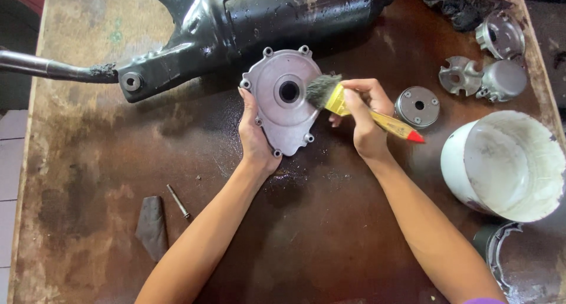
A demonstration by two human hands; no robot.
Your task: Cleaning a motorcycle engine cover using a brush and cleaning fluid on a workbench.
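A dark cloth scrap (152,226) and a metal pin (177,201) are seen lying nearest on the stained workbench (88,162). Above them, a grey engine cover (283,100) is gripped upright by the left hand (253,136), while a yellow-handled paintbrush (354,106) is clasped in the right hand (365,118), its bristles pressed to the cover's face. A white bucket (504,165) is placed to the right; a black casing (253,27) lies beyond.

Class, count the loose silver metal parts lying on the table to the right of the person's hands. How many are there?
4: a round disc beside the brush handle, a pronged piece, a domed part touching it, and a cup-shaped one above. Others may be hidden behind the white bucket.
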